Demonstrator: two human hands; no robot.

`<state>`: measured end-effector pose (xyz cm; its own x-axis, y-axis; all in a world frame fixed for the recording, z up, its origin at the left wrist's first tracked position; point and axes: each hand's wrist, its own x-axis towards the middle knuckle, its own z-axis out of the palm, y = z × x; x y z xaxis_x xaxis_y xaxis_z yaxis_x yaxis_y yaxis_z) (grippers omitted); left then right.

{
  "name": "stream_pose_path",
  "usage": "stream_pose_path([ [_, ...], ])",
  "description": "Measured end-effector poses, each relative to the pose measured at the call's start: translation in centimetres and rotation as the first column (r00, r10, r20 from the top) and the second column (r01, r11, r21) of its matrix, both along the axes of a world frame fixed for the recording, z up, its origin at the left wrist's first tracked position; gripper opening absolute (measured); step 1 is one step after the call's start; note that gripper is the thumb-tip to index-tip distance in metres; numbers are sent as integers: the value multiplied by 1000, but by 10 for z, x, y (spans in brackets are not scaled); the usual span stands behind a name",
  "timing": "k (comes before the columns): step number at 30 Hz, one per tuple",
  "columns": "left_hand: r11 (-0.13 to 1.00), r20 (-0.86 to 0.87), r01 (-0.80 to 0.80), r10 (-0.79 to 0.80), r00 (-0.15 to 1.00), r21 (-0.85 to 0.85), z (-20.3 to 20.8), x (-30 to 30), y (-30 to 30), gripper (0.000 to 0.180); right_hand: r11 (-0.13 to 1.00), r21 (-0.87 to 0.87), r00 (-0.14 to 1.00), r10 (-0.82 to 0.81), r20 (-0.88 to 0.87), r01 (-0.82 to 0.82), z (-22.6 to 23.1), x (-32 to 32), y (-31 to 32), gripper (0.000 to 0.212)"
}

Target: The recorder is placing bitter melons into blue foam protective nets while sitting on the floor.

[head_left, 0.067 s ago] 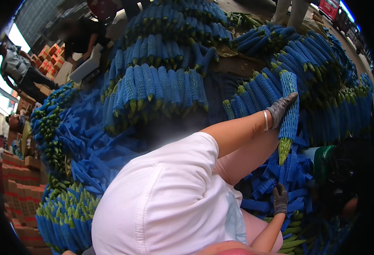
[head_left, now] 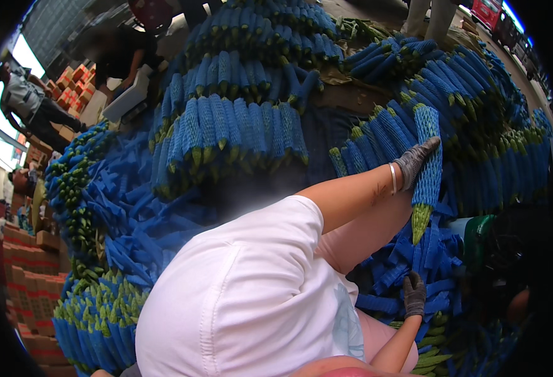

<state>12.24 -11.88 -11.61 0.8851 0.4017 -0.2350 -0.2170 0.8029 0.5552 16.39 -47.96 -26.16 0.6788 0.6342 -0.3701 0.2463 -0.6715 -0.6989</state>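
In a dark grey glove, my left hand (head_left: 418, 164) is closed round a bitter gourd (head_left: 420, 223) wrapped in a blue foam net sleeve (head_left: 427, 179). The gourd stands nearly upright in the view, its bare green tip pointing down. Below it, my right hand (head_left: 414, 298), gloved alike, lies over a heap of flat blue foam net sleeves (head_left: 394, 276). Its fingers look curled together; whatever they may hold is hidden. Bare green gourds (head_left: 432, 355) lie beside my right forearm.
Rows of sleeved gourds (head_left: 226, 125) are stacked ahead, with another stack (head_left: 503, 157) at the right. Loose blue sleeves (head_left: 138, 201) spread at the left. Red-striped cartons (head_left: 37, 276) are piled far left. One person (head_left: 31, 100) stands there; another (head_left: 125, 56) bends over a white box (head_left: 127, 97).
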Motion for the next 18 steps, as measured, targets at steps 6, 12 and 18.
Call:
stream_pose_path([
  [6,1000,1,8,-8,1000,-8,3,-1,0,58,999,-10,999,-31,-35,31,7,-4,4,36],
  [12,1000,3,1,-1,1000,6,-2,2,2,58,1000,12,1000,-13,7,13,-1,-1,2,41],
  [18,1000,-15,2,-2,1000,-8,0,1,0,57,999,40,999,-23,-25,24,-9,2,-2,37],
])
